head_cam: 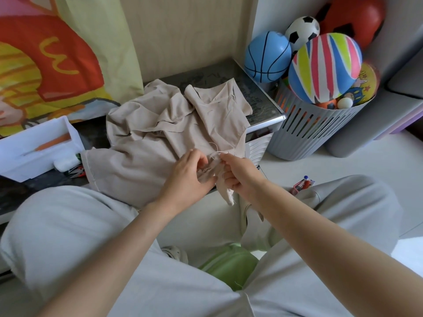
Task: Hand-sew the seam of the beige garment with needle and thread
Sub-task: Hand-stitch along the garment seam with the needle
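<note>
Fingers of left hand pinching beige garment seam, right hand likewise, thread above

surface: dark table | on it: beige garment (crumpled), white tray at left | floor: grey basket

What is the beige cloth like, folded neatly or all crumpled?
Crumpled. The beige garment lies in a loose, wrinkled heap on the dark table, with one edge bunched between the left hand and the right hand.
</note>
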